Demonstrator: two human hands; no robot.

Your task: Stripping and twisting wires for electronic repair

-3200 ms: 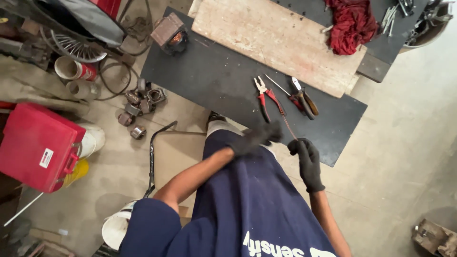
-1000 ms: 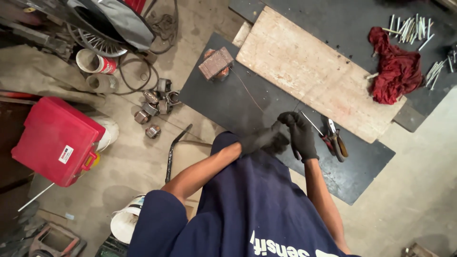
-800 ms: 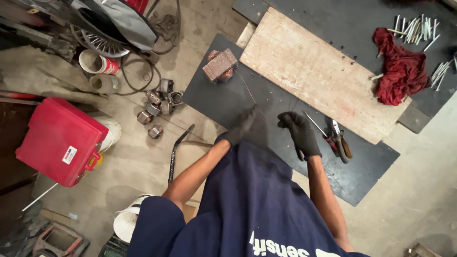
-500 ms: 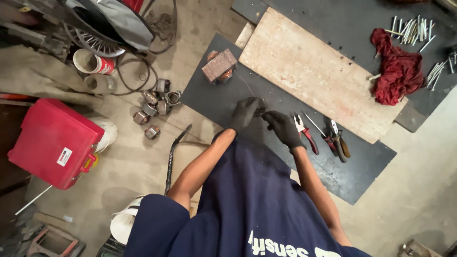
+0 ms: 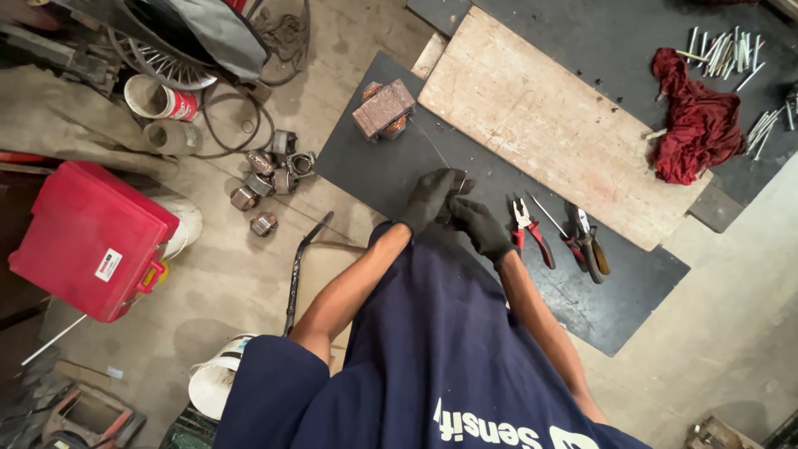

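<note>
While a moment ago the two gloved hands were a little apart, now they are drawn together over the dark worktop [image 5: 374, 166], the left hand [image 5: 430, 198] and right hand [image 5: 480, 226] almost touching, both curled around what looks like a thin wire [image 5: 431, 145] that runs up to the rusty copper-wound coil block [image 5: 383, 109]; the strand is too fine to say for sure that both pinch it. That closing-in reads as the work settling onto the wire itself, with the red-handled pliers [image 5: 529, 233] lying untouched just beside the right hand. Off to the left on the floor sits a red plastic case [image 5: 83, 237] with a small white rectangular label near its front edge, and above it a white-and-red can [image 5: 160, 99] lies tipped on its side. A red rag [image 5: 698, 125] is bunched at the far right, beside the pale wooden board [image 5: 549, 116].
</note>
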